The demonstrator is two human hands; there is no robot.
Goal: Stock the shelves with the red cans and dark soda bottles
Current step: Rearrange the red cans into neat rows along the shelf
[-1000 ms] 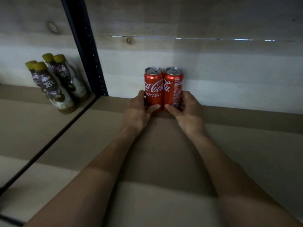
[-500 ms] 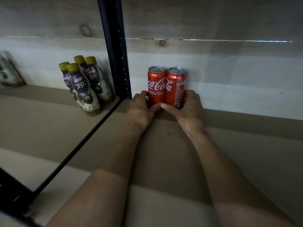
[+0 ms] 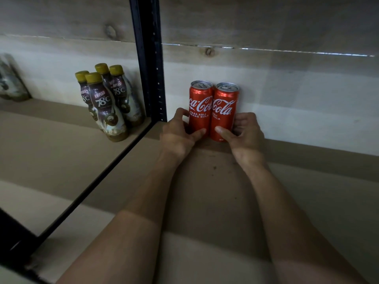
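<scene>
Two red cans stood upright on the shelf [image 3: 205, 201], side by side and touching, right against the pale wooden back wall [image 3: 287, 95]. Taking the black upright post [image 3: 152, 68] as the landmark, the left can [image 3: 200, 107] stood just to the right of it, and the right can [image 3: 224, 111] was one place further from the post. Both showed white script lettering toward the camera and had silver tops.

The left hand [image 3: 177, 134] was wrapped around the lower part of the left can on the side facing the post, thumb laid across the can's front and fingers curled behind it. The right hand [image 3: 246, 134] gripped the lower part of the right can on the side away from the post, its thumb likewise pressed on the front. Both forearms reached in from the near edge of the shelf.

On the other side of the post, in the neighbouring bay, four dark bottles [image 3: 106, 103] with yellow caps stood clustered close to the post and near the back wall, well apart from the cans. Further from the post, at the picture's edge, a blurred object [image 3: 10, 83] leaned against the wall; I could not tell what it was.
</scene>
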